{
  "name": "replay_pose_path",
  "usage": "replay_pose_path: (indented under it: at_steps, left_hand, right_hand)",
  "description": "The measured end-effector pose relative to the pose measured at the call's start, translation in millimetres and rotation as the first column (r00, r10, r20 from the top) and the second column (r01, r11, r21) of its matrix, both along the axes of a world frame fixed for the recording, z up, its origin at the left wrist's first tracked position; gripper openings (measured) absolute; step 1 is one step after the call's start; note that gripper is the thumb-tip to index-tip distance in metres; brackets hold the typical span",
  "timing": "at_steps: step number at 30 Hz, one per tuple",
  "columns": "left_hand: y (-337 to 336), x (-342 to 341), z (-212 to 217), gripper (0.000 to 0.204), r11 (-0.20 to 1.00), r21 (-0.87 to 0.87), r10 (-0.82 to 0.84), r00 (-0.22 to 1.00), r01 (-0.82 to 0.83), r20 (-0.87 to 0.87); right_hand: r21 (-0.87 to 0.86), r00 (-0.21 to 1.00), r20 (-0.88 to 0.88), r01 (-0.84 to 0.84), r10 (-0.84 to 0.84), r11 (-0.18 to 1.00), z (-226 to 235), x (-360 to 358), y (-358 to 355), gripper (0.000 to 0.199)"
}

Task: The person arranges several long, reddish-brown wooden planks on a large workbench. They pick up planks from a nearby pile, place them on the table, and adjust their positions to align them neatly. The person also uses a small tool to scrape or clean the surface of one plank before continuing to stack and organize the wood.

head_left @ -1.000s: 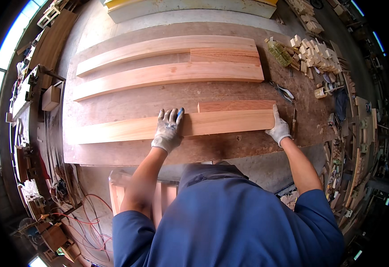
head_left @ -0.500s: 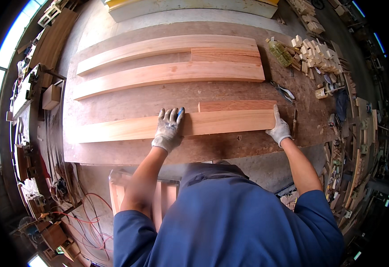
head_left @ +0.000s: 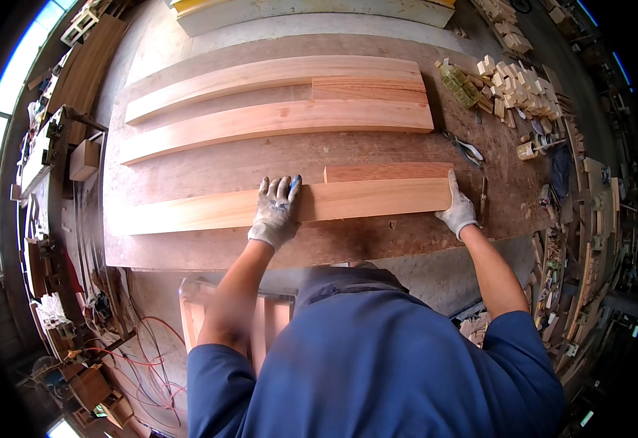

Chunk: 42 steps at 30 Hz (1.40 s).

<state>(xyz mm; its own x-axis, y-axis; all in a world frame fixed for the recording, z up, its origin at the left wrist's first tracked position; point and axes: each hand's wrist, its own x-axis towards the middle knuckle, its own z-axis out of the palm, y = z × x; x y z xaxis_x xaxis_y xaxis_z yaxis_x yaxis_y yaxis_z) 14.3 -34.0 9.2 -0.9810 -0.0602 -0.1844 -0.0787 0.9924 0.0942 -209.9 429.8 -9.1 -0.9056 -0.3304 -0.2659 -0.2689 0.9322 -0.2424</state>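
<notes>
A long, pale wooden board (head_left: 377,198) lies along the near side of the wooden workbench (head_left: 202,252). My left hand (head_left: 275,213), in a whitish work glove, grips it across its middle with the fingers reaching over the far edge. At the right end of the board my right hand (head_left: 458,209), gloved too, holds the end face and corner. A shorter reddish wooden piece (head_left: 388,172) lies against the board's far side, near its right end. Farther back, two long boards (head_left: 282,120) lie with a short reddish piece (head_left: 370,89) between their right ends.
Pliers (head_left: 466,149) and a slim hand tool (head_left: 484,197) lie right of the board. Many small wooden blocks (head_left: 520,87) are heaped at the back right beside a yellowish plastic bottle (head_left: 459,84). Red hose (head_left: 162,365) trails over the floor at lower left.
Hardly anything differs. The near board, the short piece behind it and both hands have shifted very slightly, if at all; both hands keep their places on the board.
</notes>
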Motion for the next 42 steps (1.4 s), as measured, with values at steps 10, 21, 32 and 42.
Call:
replay_pose_path:
  at_steps: [10, 21, 32, 42]
  left_hand:
    - [1, 0, 1, 0.116, 1.000, 0.005, -0.002, 1.000, 0.002, -0.012]
    - [0, 0, 1, 0.116, 1.000, 0.024, 0.000, 1.000, 0.001, -0.026]
    - [0, 1, -1, 0.115, 0.999, 0.034, -0.001, 0.999, 0.002, -0.041]
    - [0, 1, 1, 0.116, 1.000, 0.010, 0.001, 1.000, -0.001, 0.002]
  right_hand:
    - [0.015, 1.000, 0.021, 0.014, -0.015, 1.000, 1, -1, -2, 0.138]
    - [0.077, 1.000, 0.014, -0.001, 0.000, 0.997, 3, 0, -5, 0.141]
    - [0.049, 1.000, -0.005, 0.001, -0.001, 0.999, -2, 0, -2, 0.140]
    - [0.037, 1.000, -0.017, 0.005, -0.004, 0.999, -10, -3, 2, 0.140]
